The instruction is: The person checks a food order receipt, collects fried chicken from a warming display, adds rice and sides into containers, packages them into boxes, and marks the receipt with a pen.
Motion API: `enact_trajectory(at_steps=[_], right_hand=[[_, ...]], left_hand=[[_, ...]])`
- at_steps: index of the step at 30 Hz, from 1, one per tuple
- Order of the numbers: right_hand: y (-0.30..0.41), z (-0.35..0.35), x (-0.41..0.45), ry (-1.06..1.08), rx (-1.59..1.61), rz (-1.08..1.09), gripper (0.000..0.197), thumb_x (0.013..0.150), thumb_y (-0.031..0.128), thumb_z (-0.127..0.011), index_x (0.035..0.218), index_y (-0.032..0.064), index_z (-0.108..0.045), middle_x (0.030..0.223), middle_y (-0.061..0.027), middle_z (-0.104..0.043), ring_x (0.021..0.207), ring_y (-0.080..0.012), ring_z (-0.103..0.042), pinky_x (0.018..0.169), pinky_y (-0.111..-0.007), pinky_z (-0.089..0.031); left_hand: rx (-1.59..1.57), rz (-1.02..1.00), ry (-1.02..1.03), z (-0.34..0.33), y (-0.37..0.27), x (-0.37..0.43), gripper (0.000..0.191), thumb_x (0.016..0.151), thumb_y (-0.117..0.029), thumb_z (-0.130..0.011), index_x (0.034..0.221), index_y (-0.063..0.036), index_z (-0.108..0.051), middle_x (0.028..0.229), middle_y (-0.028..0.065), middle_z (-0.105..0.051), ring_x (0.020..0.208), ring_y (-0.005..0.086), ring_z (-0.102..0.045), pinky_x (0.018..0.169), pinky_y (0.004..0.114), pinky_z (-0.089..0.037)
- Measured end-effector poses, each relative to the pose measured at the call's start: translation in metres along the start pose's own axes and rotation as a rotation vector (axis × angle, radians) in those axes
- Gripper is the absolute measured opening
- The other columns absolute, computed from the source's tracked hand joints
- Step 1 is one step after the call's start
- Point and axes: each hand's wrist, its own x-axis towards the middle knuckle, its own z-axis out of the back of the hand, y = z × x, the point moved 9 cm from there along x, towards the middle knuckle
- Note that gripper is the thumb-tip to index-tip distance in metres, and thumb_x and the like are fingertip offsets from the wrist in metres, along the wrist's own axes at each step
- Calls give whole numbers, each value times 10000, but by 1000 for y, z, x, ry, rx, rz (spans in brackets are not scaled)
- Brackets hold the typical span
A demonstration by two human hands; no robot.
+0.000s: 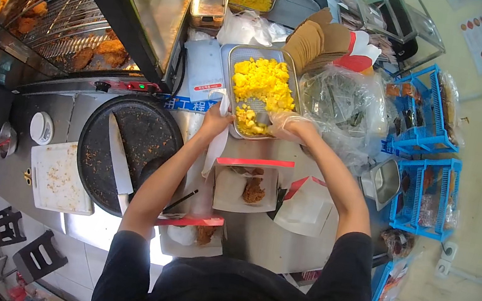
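My left hand (216,121) is at the near left corner of a metal tray (298,94), gripping a folded white paper piece (217,146) that hangs down. Yellow scrambled egg (264,80) lies in the tray, with part of the mesh bottom bare. Wearing a clear plastic glove, my right hand (292,126) reaches over the tray's near right corner to the egg; its fingertips are partly hidden. Below the tray, an open paper box (243,206) with a red edge holds white rice (229,187) and a fried chicken piece (254,192).
Another filled box (198,249) sits nearest my body, and a third paper box (304,214) to the right. A large knife (118,154) lies on a round black board (96,145). Left stand a white cutting board (58,182) and a heated display case (145,5); right, blue baskets (424,195).
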Motion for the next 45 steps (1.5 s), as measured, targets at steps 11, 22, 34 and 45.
enact_trajectory(at_steps=[11, 22, 34, 45], right_hand=[[44, 27, -22, -175, -26, -127, 732, 697, 574, -568, 1153, 2, -530, 1111, -223, -568, 1024, -338, -557, 873, -391, -437], [33, 53, -147, -673, 906, -148, 652, 783, 585, -545, 1147, 43, -549, 1078, -176, -585, 962, -255, -565, 820, -351, -442], [85, -124, -189, -716, 975, -655, 660, 827, 410, -510, 1360, 110, -262, 1148, -267, -517, 1058, -412, -505, 874, -444, -413], [85, -96, -196, -1067, 948, -346, 671, 810, 43, -492, 1391, 151, -176, 1248, -219, -449, 1116, -339, -491, 959, -397, -381]], left_hand=[[29, 12, -58, 7, 12, 1, 273, 725, -77, -658, 973, -24, -558, 779, 75, -615, 668, 146, -582, 602, 285, -468], [-155, 29, 306, 48, -22, -38, 306, 722, -140, -581, 1011, -41, -566, 812, 43, -587, 657, 100, -512, 613, 250, -430], [711, -489, 321, 16, -103, -141, 443, 724, -196, -660, 1108, -8, -545, 875, 239, -618, 826, 349, -619, 719, 386, -483], [539, -632, 398, 28, -92, -130, 426, 736, -168, -651, 1111, -8, -525, 959, 184, -595, 823, 294, -606, 736, 343, -474]])
